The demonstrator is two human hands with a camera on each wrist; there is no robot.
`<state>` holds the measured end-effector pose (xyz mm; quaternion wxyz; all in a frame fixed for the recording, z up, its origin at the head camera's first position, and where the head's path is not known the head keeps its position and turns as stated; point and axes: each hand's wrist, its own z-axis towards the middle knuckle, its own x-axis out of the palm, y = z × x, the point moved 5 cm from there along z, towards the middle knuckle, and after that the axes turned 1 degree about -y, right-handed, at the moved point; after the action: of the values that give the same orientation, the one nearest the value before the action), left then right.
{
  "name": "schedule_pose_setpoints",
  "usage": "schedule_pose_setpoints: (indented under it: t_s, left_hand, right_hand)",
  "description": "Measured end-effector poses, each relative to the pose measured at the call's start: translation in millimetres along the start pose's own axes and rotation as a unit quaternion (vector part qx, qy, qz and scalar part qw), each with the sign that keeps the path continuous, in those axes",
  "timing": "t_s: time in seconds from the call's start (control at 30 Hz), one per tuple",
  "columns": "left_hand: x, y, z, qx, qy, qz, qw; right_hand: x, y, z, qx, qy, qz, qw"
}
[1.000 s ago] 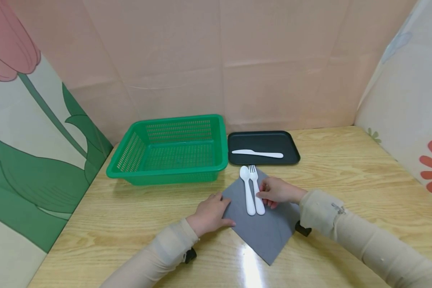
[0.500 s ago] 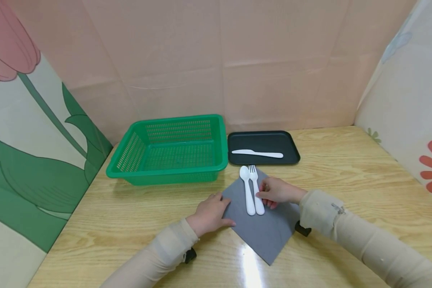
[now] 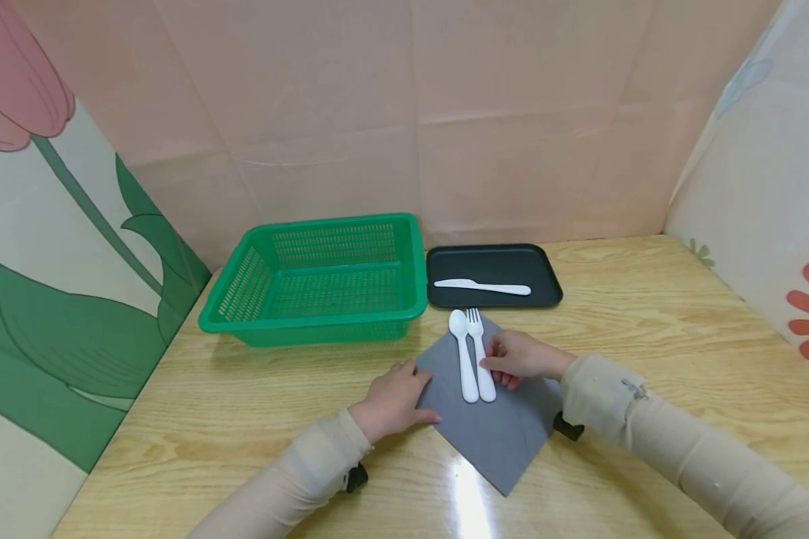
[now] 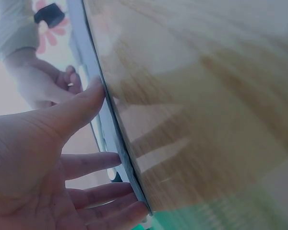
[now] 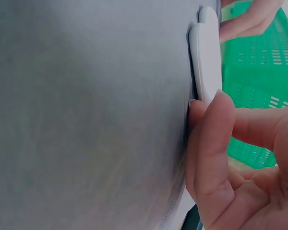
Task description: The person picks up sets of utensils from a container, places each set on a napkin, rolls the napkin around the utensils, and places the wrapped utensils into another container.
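Observation:
In the head view a grey napkin [image 3: 502, 442] lies turned cornerwise on the table. A white spoon [image 3: 467, 370] and a white fork [image 3: 487, 388] rest side by side on it, handles toward me. My right hand [image 3: 522, 355] pinches the fork's handle between thumb and fingers; the right wrist view shows the fingertips [image 5: 220, 103] at the white handle [image 5: 207, 60]. My left hand [image 3: 392, 400] rests at the napkin's left edge, fingers spread. Up close, the left wrist view has its thumb [image 4: 89, 100] and straight fingers touching that edge.
Behind the napkin stands a black tray [image 3: 492, 262] with a white knife [image 3: 482, 287] lying in it. To its left is a green plastic basket [image 3: 313, 322] with perforated walls. The wooden table [image 3: 681, 329] meets a pink backdrop [image 3: 512, 150] at the back.

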<state>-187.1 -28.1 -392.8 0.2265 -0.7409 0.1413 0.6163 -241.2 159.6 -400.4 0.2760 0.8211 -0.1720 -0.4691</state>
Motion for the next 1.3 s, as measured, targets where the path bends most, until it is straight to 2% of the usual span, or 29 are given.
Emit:
schedule_pose_setpoints:
  t_s: [1.0, 1.3]
  left_hand:
    - [-0.9, 0.3, -0.5, 0.0, 0.001, 0.003, 1.0]
    - [-2.8, -1.4, -2.1, 0.005, -0.003, 0.0, 1.0]
  right_hand:
    - [-6, -1, 3, 0.005, -0.002, -0.008, 1.0]
    - [-13, -1, 4, -0.013, -0.015, -0.019, 1.0]
